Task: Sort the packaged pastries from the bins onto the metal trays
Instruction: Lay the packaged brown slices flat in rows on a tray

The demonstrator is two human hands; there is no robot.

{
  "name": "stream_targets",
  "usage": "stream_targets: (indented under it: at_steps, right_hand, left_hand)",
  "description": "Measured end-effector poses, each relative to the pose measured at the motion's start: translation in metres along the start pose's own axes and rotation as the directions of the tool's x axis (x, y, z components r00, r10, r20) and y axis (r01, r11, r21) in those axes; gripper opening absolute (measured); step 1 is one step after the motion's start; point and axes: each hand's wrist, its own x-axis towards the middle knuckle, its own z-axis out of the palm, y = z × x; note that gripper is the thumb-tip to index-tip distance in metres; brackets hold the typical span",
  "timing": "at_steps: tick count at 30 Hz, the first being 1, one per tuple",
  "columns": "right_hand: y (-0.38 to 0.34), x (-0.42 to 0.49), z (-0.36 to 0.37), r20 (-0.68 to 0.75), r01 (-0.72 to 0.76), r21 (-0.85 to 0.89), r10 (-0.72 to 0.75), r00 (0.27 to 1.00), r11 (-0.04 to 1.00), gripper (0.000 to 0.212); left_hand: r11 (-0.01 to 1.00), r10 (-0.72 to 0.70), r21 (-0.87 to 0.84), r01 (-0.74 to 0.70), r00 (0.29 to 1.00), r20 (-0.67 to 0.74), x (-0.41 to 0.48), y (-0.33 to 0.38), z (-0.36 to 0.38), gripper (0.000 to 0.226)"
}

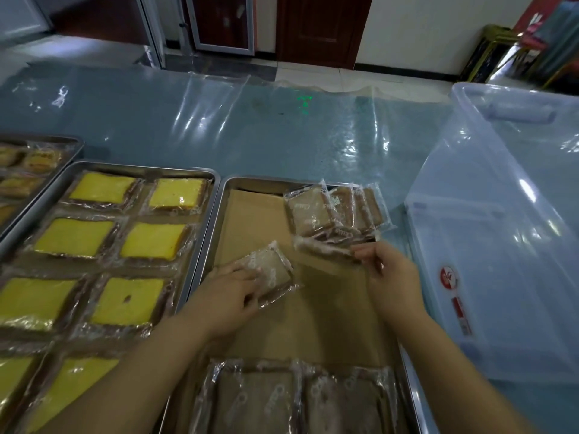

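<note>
"While my left hand point(232, 288) grips one brown packet point(271, 270) by its near-left corner, fingers curled over it, where would you have me lay it?"

"From the head view, on the bare paper liner point(329, 308) of the middle tray point(219, 211). What is the other hand doing?"

"My right hand point(390, 274) pinches a second packet point(322, 245) by its right end, thumb and fingertips together, just at the foot of the loose pile point(329, 208) in the tray's far right corner."

"And the gap?"

"It lies toward me from both hands, between that pile and the near row point(297, 399) of packets along the tray's front edge. The brown packet's long axis slants from near-left to far-right, so I judge it needs a turn to sit square with the row. My left hand is nearer the left side of the gap, the right nearer the clear bin point(501, 261)."

"And the yellow cakes point(125, 239)?"

"Laid flat on the left tray point(141, 166), apart from mine."
</note>
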Motion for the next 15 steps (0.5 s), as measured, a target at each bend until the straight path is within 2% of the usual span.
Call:
stream_targets:
  at_steps: [3, 4, 7, 9, 11, 15]
  right_hand:
    - [0.006, -0.016, -0.011, 0.064, 0.114, -0.18, -0.104, 0.992, 0.977, 0.038]
    - [0.009, -0.022, -0.014, 0.095, 0.108, -0.224, -0.089, 0.991, 0.968, 0.039]
    - [0.013, -0.038, -0.021, 0.266, -0.086, -0.332, 0.181, 0.947, 0.939, 0.039]
    - [0.012, -0.046, -0.023, 0.359, -0.095, -0.425, 0.263, 0.895, 0.9, 0.028]
    - [0.009, -0.051, -0.019, 0.397, -0.017, -0.482, 0.236, 0.887, 0.876, 0.031]
    - [0.006, -0.058, -0.002, 0.444, 0.145, -0.475, 0.094, 0.891, 0.868, 0.041]
  left_hand:
    - [0.999, 0.045, 0.013, -0.044, 0.997, -0.062, -0.007, 0.002, -0.001, 0.016]
    - [0.998, 0.055, 0.012, -0.054, 0.994, -0.09, -0.01, 0.002, 0.0, 0.015]
    - [0.998, 0.053, -0.024, -0.057, 0.99, -0.133, -0.017, 0.003, 0.007, 0.023]
    - [0.999, 0.049, -0.007, -0.051, 0.986, -0.159, -0.021, 0.006, 0.012, 0.028]
    - [1.0, 0.02, 0.025, -0.016, 0.983, -0.183, -0.026, 0.008, 0.016, 0.027]
    - [0.996, -0.046, 0.066, 0.055, 0.991, -0.128, -0.034, 0.011, 0.023, 0.034]
